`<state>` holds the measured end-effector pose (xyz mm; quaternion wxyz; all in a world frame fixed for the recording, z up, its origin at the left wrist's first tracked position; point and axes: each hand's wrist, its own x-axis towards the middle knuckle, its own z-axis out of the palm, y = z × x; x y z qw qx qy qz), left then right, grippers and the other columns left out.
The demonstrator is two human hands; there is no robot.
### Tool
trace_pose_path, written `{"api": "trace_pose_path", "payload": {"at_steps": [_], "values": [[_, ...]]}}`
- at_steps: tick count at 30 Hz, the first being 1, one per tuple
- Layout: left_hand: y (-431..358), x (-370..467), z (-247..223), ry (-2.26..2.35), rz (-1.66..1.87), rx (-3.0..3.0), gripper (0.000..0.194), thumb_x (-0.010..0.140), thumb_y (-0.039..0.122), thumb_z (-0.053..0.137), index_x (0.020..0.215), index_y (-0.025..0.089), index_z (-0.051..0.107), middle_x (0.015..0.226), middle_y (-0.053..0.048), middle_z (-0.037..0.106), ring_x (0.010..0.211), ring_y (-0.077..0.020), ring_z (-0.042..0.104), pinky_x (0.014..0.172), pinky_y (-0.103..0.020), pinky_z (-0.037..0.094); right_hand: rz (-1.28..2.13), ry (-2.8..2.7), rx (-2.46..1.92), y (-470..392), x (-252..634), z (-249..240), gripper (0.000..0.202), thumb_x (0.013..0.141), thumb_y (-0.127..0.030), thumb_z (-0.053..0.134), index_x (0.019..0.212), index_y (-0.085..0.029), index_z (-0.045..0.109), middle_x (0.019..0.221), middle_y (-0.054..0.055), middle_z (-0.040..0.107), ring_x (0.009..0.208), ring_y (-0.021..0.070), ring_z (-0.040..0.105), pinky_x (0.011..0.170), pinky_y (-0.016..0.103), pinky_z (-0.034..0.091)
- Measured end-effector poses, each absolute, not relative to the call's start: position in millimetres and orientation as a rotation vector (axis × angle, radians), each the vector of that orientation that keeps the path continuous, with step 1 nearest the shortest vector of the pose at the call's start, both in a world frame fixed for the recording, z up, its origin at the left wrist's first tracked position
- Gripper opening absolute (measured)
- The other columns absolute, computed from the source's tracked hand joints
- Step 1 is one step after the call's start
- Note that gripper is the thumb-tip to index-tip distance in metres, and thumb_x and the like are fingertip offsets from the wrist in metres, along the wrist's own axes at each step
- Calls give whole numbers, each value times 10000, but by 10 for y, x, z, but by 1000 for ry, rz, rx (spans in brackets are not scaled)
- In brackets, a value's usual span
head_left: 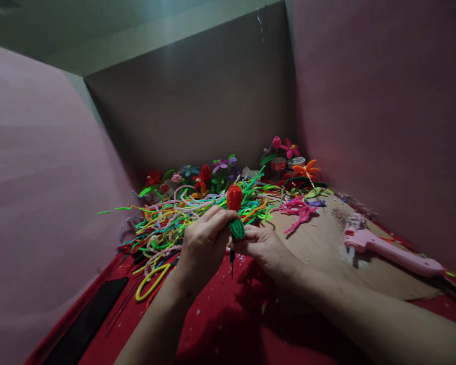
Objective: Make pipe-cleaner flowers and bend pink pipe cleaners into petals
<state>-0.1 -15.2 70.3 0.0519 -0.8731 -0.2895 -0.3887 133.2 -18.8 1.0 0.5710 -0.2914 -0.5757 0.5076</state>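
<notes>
Both my hands meet in the middle of the head view, closed around a pipe-cleaner flower. Its red bud (234, 197) points up above my left hand (209, 238), whose thumb and fingers pinch just below it. A green folded leaf (236, 229) lies against the stem between the hands. My right hand (264, 248) grips the lower part by the leaf with thumb and fingers. Below them a thin dark stem end (232, 263) hangs down. The exact finger contact behind the leaf is hidden.
A heap of colourful pipe cleaners (167, 218) spreads behind my left hand. Finished flowers (205, 177) and jars (279, 165) stand along the back wall. A pink glue gun (395, 251) rests on a cardboard sheet (327, 253) at right. A black flat object (87, 319) lies at left on red cloth.
</notes>
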Motion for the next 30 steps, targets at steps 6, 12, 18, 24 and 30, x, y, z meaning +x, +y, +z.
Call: {"api": "trace_pose_path", "payload": {"at_steps": [6,12,18,24,30], "values": [[-136,31,683,-863,-1155,-2515,160,793,76,435,814,175,559,756,-25,599,702,-109,543,648,-210,424,1161,-1355,-709,-171,1332,-8,106,671,-175,578,587,-182,642,679,-6,545,717,139,508,762,316,395],[-134,43,713,-975,-1151,-2589,148,786,121,495,894,180,577,750,1,605,590,-78,504,588,-186,418,1207,-1336,-714,-184,1328,-3,95,671,-223,610,608,-187,671,717,12,544,734,148,499,758,318,391],[-115,17,722,-945,-1130,-2551,224,765,146,547,974,202,605,724,8,619,617,-92,551,614,-197,442,1188,-1357,-711,-179,1333,2,107,676,-261,621,610,-184,656,695,7,532,720,148,494,767,324,390],[-167,37,761,-790,-1100,-2513,180,802,156,509,937,201,619,832,-23,657,720,-109,601,662,-203,461,1207,-1348,-681,-167,1323,-21,95,671,-210,600,614,-186,672,708,16,562,738,153,510,778,328,402],[-186,68,829,-760,-1012,-2507,114,816,122,470,843,147,578,746,-25,637,652,-89,579,621,-181,438,1223,-1320,-694,-155,1325,-32,90,659,-173,606,652,-188,694,744,28,591,757,159,519,797,332,397]]}}
